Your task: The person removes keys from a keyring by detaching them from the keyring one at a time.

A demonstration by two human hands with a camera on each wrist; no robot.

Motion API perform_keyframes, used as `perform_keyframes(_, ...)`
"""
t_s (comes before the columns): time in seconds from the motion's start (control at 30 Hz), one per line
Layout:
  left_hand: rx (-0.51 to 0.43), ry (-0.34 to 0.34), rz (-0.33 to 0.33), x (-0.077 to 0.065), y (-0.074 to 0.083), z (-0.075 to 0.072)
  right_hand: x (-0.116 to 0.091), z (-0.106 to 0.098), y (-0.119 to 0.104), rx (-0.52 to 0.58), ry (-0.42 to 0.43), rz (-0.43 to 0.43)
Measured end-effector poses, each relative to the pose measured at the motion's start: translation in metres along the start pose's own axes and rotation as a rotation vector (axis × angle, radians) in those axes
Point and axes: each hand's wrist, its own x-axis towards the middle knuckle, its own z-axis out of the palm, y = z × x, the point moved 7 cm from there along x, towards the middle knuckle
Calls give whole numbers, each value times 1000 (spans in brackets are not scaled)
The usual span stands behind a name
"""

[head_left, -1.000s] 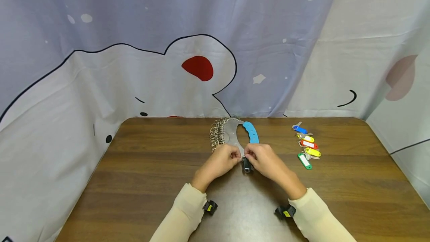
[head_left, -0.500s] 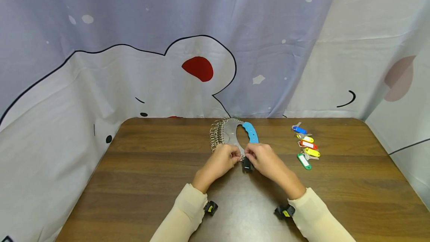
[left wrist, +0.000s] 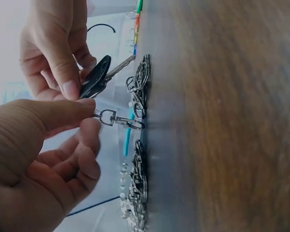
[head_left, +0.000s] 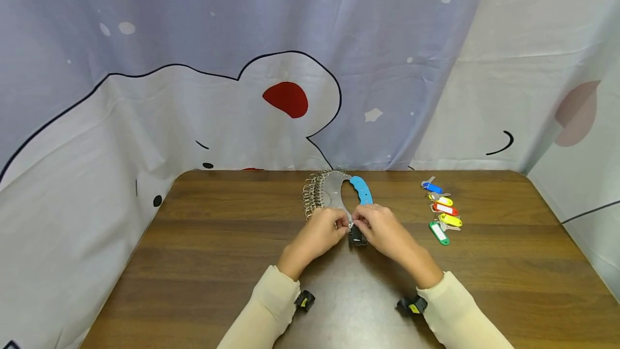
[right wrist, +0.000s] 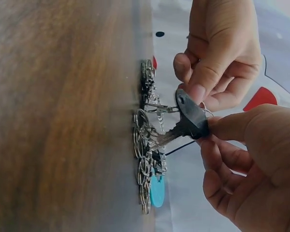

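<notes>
A key with a black head [right wrist: 193, 113] and silver blade is pinched in my right hand [head_left: 380, 223] between thumb and fingers. My left hand [head_left: 325, 229] pinches a thin metal ring, with a silver swivel clasp [left wrist: 117, 120] hanging from it. Both hands' fingertips meet close together at the key's head. Just beyond them lies a grey metal crescent-shaped plate [head_left: 334, 190] with a blue grip [head_left: 362, 190]. Rows of metal rings and clasps [head_left: 312, 193] hang along its outer edge. Its near end is partly hidden by the fingers.
Several keys with coloured tags lie in a column at the right of the wooden table [head_left: 218, 252]: a blue tag [head_left: 432, 187], a red tag [head_left: 444, 209], a green tag [head_left: 439, 233] and yellow ones. A patterned curtain [head_left: 169, 112] hangs behind the table's far edge.
The black key head has tilted slightly between my fingertips and shifted a little to the right. Both hands stay almost in place, and the plate and tagged keys have not moved.
</notes>
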Motion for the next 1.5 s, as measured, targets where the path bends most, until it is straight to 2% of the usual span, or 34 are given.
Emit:
perform_keyframes(0.2, -46, 20, -9, -1, -4, -3, 0, 0, 2, -2, -5, 25)
perform_keyframes(0.33, -72, -10, -10, -2, -5, -1, -1, 0, 4, -4, -9, 51)
perform_keyframes(0.5, -85, -49, -41, -1, -3, 2, -1, -1, 3, 7, -8, 36)
perform_keyframes(0.67, -121, -32, -62, -1, -4, 3, -1, -3, 0, 17, -2, 18)
perform_keyframes(0.83, -124, 2, -43, -1, -4, 1, -1, -3, -2, 5, -4, 14)
perform_keyframes(1.07, -131, 2, -41, -1, -5, 0, -1, -2, -2, 15, -15, 12)
perform_keyframes(1.3, -83, 37, -29, -1, -2, -4, -1, 3, -1, -13, -56, 8)
perform_keyframes(1.5, -109, 12, -12, -1, 1, -3, -1, 2, 2, -43, -45, 22)
